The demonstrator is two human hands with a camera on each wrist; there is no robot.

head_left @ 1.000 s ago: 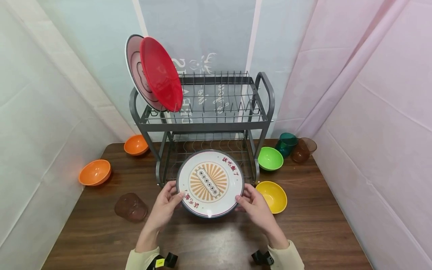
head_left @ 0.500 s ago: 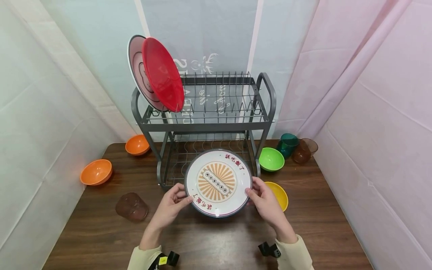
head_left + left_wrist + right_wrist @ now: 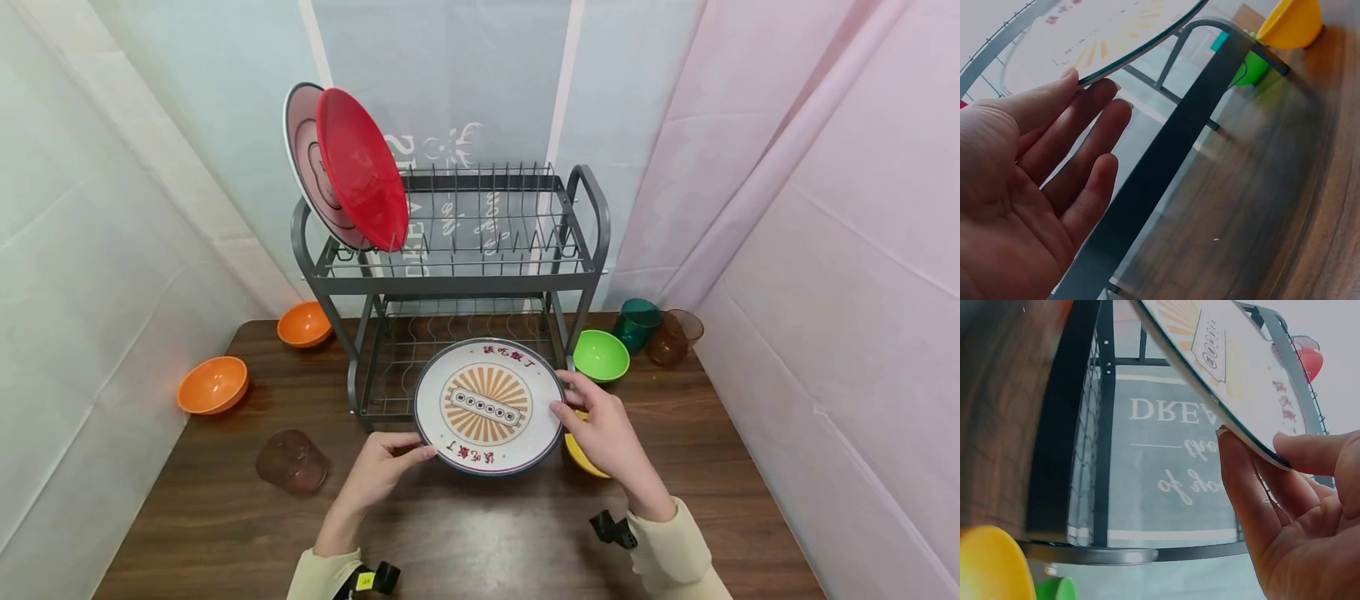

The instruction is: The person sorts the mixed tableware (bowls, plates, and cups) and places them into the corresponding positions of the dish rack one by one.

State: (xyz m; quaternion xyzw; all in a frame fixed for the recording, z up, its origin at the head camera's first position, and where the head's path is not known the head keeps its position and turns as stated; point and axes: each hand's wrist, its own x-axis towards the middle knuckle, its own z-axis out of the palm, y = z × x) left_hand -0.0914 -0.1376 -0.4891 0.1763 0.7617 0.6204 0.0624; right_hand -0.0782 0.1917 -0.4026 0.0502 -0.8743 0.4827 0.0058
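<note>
A white plate [image 3: 487, 406] with a dark rim, red lettering and an orange sunburst is held up in front of the dish rack [image 3: 457, 285], its face tilted upward. My left hand [image 3: 381, 468] pinches its lower left edge, thumb on top and fingers beneath. At the right edge my right hand [image 3: 600, 421] grips it the same way. In the left wrist view the plate's rim [image 3: 1141, 50] sits between thumb and fingertips. The right wrist view has the plate [image 3: 1229, 369] between thumb and fingers. A red plate [image 3: 362, 171] and a pink plate [image 3: 306, 146] lean at the rack's upper left.
Two orange bowls [image 3: 213, 386] and a brown cup [image 3: 292, 462] stand left of the rack. To the right are a green bowl [image 3: 601, 356], a teal cup [image 3: 637, 323] and a brown cup [image 3: 675, 337]. My right hand partly hides a yellow bowl [image 3: 582, 454].
The white plate has shifted right and turned clockwise in both hands. My right hand has moved right and slightly up, now covering more of the yellow bowl; my left has shifted slightly right and down.
</note>
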